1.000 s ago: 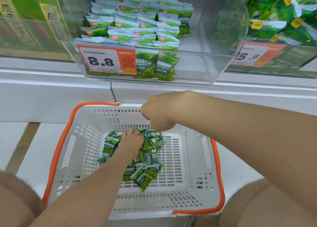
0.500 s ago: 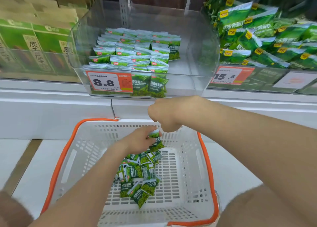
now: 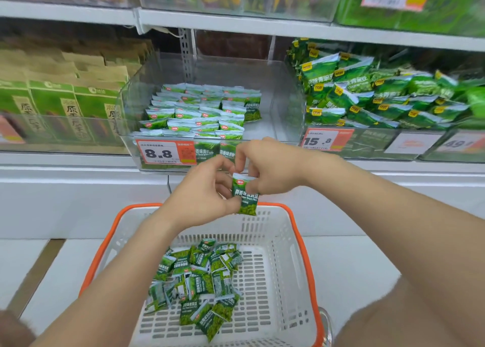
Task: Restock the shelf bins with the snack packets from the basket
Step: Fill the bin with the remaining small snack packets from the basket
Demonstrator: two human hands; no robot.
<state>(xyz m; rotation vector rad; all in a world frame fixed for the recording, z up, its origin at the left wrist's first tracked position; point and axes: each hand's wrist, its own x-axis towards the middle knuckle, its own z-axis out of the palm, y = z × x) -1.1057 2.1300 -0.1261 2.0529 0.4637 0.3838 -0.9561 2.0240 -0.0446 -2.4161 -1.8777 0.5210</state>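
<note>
The person holds one small green snack packet (image 3: 245, 196) upright between both hands, just above the far rim of the white basket (image 3: 262, 224). The left hand (image 3: 202, 192) pinches its left edge with thumb and curled fingers; the right hand (image 3: 271, 168) pinches its top edge from the other side. More loose packets (image 3: 199, 281) lie heaped toward the basket's left side. Just behind the hands stands the clear shelf bin (image 3: 278, 97), with rows of matching packets (image 3: 202, 110) filling its left part.
</note>
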